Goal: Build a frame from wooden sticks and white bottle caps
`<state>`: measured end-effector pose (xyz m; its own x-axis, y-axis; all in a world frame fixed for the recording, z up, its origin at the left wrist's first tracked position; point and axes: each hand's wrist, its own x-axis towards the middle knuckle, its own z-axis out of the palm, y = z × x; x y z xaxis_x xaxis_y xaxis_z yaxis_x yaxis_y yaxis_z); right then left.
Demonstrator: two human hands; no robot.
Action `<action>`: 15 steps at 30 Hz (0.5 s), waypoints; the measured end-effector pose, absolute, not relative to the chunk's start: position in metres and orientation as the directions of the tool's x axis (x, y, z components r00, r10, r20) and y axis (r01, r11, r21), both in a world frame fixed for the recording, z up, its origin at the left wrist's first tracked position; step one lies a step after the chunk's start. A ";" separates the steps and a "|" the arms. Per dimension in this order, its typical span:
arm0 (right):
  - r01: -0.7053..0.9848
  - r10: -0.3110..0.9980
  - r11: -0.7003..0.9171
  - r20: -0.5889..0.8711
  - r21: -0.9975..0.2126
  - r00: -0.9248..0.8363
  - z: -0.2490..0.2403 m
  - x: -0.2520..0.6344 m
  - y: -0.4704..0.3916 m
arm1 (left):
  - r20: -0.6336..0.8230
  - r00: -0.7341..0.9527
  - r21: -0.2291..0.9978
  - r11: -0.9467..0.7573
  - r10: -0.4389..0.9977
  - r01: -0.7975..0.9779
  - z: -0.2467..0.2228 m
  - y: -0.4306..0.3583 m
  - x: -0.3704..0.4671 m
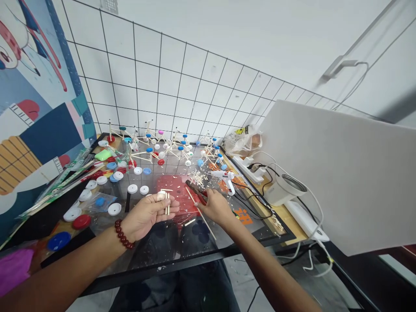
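Observation:
My left hand (152, 212) is turned palm up, with a dark red bead bracelet at the wrist. Its thumb pins several short wooden sticks (167, 203) against the fingers, and a small white piece shows beside them. My right hand (214, 208) is closed around the handles of pliers (196, 190), whose dark jaws point left. A long thin wooden stick (206, 225) runs past my right thumb; whether the thumb grips it I cannot tell. Below the pliers is a translucent red plastic box or mat (177, 186). A short cut stick (190, 222) lies near the table's front.
A white glue gun (225, 177) and wood scraps (199, 177) lie beyond my right hand. Stick-and-cap frames (172, 147) line the back. White bottle caps (132, 188) and wrapped sticks (61, 186) are at left. A power strip (248, 170) and cables run along the right.

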<state>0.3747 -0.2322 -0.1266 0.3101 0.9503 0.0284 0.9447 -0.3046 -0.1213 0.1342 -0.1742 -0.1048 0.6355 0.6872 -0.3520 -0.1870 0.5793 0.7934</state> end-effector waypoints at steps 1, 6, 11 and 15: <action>0.946 0.951 -0.301 0.032 -0.123 0.306 -0.127 0.375 -0.233 | -0.349 0.635 0.796 0.576 0.689 -0.188 -0.105 -0.175 0.134; 0.946 0.950 -0.306 0.028 -0.110 0.311 -0.129 0.377 -0.234 | -0.359 0.634 0.800 0.576 0.685 -0.169 -0.106 -0.177 0.136; 0.944 0.950 -0.310 0.007 -0.114 0.313 -0.128 0.377 -0.234 | -0.350 0.661 0.805 0.574 0.664 -0.151 -0.109 -0.179 0.137; 0.947 0.954 -0.298 -0.003 -0.117 0.300 -0.128 0.378 -0.234 | -0.356 0.678 0.801 0.583 0.643 -0.132 -0.110 -0.182 0.137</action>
